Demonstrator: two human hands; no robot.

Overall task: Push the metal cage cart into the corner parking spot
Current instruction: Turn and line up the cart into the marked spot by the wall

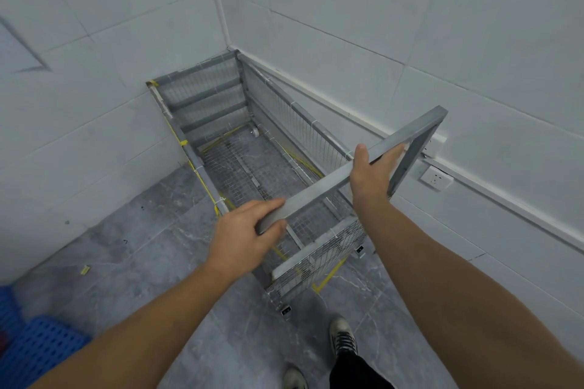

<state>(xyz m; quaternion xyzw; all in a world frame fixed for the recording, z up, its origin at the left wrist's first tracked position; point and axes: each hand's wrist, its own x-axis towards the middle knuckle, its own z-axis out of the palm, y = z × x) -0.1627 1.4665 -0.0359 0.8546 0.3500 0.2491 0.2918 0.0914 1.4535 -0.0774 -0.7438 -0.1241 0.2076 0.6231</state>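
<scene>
- A person steers a metal cage cart (252, 167) into the corner where two white tiled walls (347, 9) meet; its far end sits tight against that corner, its right side running along the right-hand wall.
- The cart's long axis points straight away from the hands, and yellow floor tape (328, 276) shows beneath its near end.
- The left hand (245, 238) closes over the left end of the grey handle bar (319, 185); the right hand (373, 175) wraps the bar farther along and reaches deeper.
- Both arms extend forward, suggesting only a short final nudge remains.
</scene>
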